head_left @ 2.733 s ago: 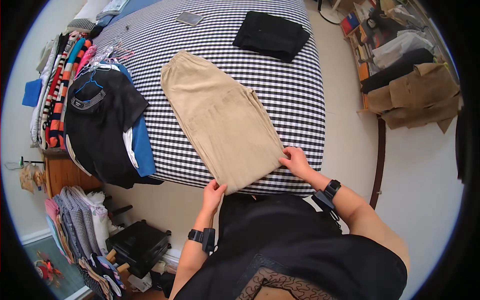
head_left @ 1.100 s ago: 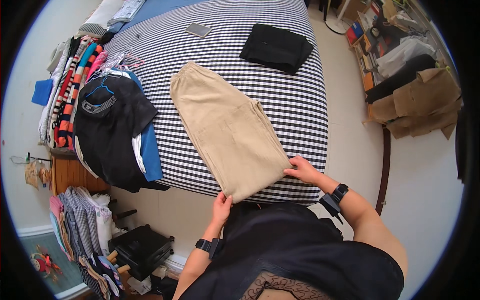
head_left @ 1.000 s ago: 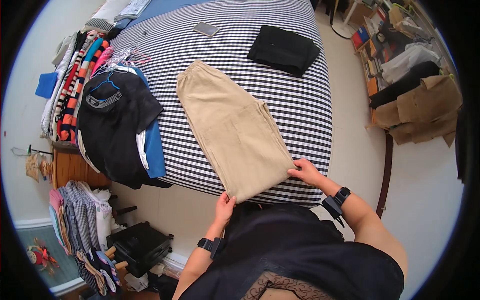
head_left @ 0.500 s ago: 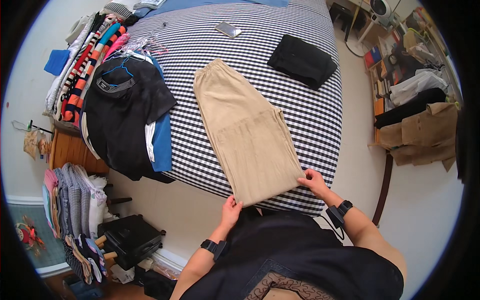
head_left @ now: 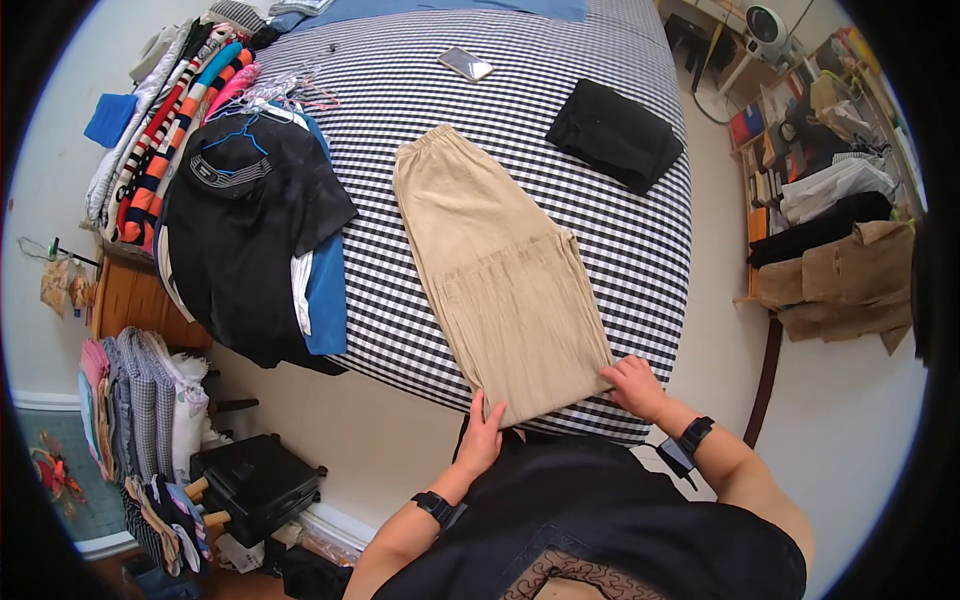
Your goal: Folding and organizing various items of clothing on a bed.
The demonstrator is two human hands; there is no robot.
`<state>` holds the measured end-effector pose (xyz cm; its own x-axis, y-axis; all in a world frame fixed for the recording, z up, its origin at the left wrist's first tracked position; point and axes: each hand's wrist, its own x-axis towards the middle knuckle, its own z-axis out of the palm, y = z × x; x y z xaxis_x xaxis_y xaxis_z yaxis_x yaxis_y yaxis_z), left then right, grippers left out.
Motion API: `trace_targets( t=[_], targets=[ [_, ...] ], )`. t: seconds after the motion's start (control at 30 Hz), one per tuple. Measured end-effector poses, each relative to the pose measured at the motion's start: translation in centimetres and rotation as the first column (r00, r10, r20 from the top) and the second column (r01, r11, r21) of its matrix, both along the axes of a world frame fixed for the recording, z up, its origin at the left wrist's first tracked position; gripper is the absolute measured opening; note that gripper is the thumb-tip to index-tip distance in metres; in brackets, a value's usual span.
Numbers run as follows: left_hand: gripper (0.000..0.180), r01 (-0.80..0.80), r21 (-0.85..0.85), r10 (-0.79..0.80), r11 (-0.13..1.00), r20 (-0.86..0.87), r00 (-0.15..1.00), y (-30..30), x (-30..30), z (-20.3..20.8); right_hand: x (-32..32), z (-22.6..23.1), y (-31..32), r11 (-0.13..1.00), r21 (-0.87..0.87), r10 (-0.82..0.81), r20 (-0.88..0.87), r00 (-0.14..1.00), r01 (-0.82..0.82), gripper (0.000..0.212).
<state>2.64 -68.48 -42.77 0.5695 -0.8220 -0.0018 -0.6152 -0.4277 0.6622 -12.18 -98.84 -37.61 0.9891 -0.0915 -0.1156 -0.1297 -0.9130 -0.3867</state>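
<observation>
A pair of beige trousers [head_left: 500, 290] with an elastic waist lies on the checked bed. The legs are folded back over the upper part, with the waistband at the far end and the fold toward me. My left hand [head_left: 483, 438] grips the near left corner, thumb on top and fingers along the side edge. At the near right corner, my right hand [head_left: 637, 388] has its curled fingers closed on the cloth. Part of the fingers of both hands is hidden.
Folded black clothing [head_left: 615, 135] and a phone [head_left: 466, 64] lie farther back on the checked bedspread [head_left: 375, 290]. Left are a black T-shirt [head_left: 240, 240] on a blue hanger and rolled clothes [head_left: 165, 150]. A black suitcase [head_left: 255, 488] stands on the floor; a shelf with clothes [head_left: 835, 265] is right.
The folded leg layer is smoother and its creases now run lengthwise. My left hand has shifted slightly right and opened its thumb wider; the right hand has turned more palm-down at its corner.
</observation>
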Motion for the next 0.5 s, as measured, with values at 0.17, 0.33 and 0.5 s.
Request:
trace_targets(
  t=[0.17,0.33,0.5],
  targets=[
    [0.049,-0.045,0.072,0.050,0.996,-0.061,0.997,-0.7,1.6,0.8,1.4,1.0,0.2,0.998,-0.016,-0.061,0.101,0.993,0.063,0.033],
    [0.037,0.097,-0.103,-0.084,0.990,0.120,0.989,-0.4,6.5,7.1,4.4,6.8,-0.6,0.987,0.111,-0.142,0.310,0.940,0.113,0.031],
    [0.033,0.289,-0.289,-0.297,0.913,0.017,0.955,-2.2,15.9,13.7,12.3,12.6,-3.8,0.917,0.398,-0.157,0.399,0.904,-0.017,0.030]
  ],
)
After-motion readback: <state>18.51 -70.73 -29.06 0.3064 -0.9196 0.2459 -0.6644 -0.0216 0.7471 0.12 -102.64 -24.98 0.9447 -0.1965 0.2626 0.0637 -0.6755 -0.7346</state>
